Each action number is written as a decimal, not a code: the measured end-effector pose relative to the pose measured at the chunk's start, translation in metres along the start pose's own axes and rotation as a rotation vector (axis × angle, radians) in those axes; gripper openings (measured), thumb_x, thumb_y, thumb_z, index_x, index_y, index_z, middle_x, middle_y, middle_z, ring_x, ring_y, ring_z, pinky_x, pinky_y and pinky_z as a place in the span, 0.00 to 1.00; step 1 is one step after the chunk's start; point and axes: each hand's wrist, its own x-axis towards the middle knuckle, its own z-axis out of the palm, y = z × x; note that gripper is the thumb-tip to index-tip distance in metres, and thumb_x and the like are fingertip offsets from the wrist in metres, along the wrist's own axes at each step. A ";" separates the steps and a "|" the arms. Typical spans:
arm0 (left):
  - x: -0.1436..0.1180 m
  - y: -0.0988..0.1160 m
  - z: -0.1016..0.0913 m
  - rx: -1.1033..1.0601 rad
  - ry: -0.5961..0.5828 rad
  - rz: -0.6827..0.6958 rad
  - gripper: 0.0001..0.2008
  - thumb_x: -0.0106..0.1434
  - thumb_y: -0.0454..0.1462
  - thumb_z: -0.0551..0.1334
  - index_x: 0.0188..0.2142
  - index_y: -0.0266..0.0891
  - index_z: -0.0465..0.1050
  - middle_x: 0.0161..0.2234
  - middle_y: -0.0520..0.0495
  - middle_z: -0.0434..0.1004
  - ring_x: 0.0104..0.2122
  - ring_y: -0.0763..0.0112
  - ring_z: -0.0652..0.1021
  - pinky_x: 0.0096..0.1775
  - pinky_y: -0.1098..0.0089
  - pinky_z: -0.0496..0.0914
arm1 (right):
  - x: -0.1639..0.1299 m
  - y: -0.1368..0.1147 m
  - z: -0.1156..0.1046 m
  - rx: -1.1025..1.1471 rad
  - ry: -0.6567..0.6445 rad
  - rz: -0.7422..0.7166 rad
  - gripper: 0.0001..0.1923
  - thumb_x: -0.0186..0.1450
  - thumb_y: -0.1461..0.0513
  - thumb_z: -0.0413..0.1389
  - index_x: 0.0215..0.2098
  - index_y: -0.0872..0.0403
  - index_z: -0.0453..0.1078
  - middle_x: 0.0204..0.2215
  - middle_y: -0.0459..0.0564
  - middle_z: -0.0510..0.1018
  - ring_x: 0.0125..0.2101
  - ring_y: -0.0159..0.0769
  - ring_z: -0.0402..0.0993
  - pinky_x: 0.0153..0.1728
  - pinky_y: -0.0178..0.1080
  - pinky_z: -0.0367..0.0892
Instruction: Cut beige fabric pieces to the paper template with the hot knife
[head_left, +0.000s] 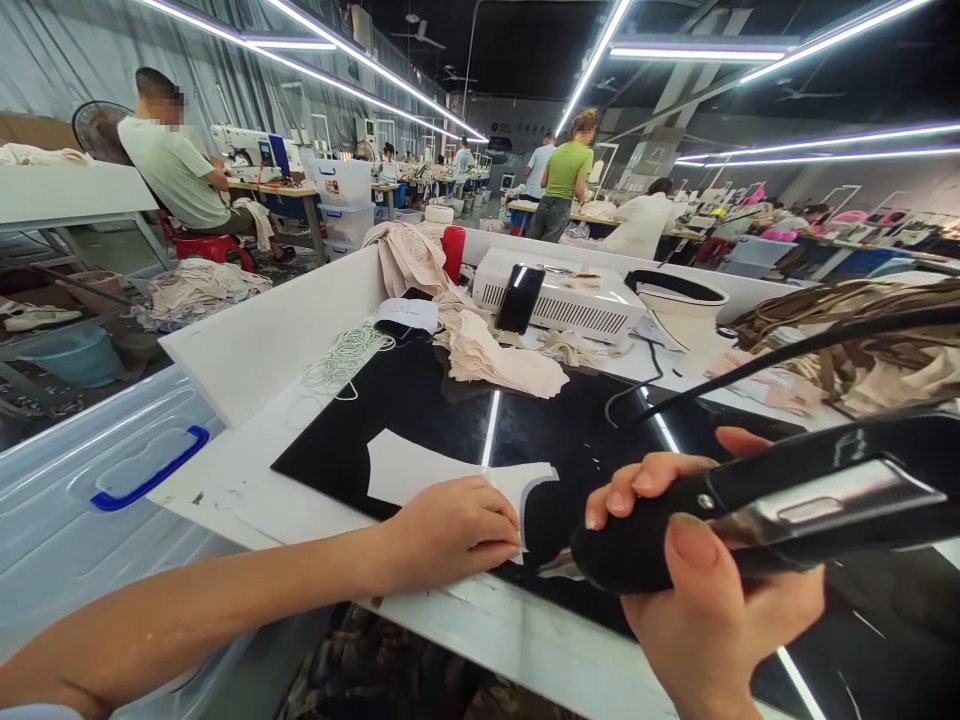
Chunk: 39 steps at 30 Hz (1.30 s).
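Behind right hand (712,590): phone (519,298), fabric pile (495,355).

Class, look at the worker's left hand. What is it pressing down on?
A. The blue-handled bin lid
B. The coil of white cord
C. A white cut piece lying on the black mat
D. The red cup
C: the left hand lies flat on the white cut piece on the black mat, beside the black tool held in the right hand.

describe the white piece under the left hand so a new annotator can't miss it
Start at the glossy black work surface on the white table. At its near edge, the left hand presses flat on a thin white cut-out piece with a curved notch, right by the tip of the black handheld tool held in the right hand. Unlike the crumpled beige fabric farther back, it lies flat and is pure white.
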 end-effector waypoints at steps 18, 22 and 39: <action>0.001 -0.001 -0.001 -0.021 -0.017 0.042 0.08 0.70 0.35 0.60 0.37 0.39 0.78 0.40 0.49 0.81 0.41 0.71 0.77 0.47 0.71 0.68 | -0.003 0.014 0.008 -0.012 0.003 0.009 0.24 0.62 0.61 0.63 0.54 0.48 0.64 0.31 0.43 0.72 0.24 0.32 0.71 0.23 0.39 0.71; 0.003 -0.001 -0.001 -0.011 -0.049 0.013 0.10 0.72 0.37 0.57 0.37 0.38 0.77 0.40 0.48 0.80 0.42 0.70 0.77 0.48 0.71 0.67 | -0.003 0.013 0.008 -0.018 0.000 0.008 0.24 0.61 0.61 0.64 0.54 0.48 0.65 0.31 0.43 0.72 0.24 0.33 0.71 0.22 0.40 0.72; 0.010 -0.007 0.010 0.247 -0.011 0.238 0.05 0.66 0.27 0.60 0.37 0.37 0.72 0.37 0.51 0.76 0.40 0.71 0.75 0.46 0.71 0.66 | -0.003 0.011 0.010 0.013 0.029 0.007 0.22 0.61 0.63 0.63 0.52 0.49 0.65 0.30 0.43 0.73 0.24 0.33 0.70 0.21 0.40 0.72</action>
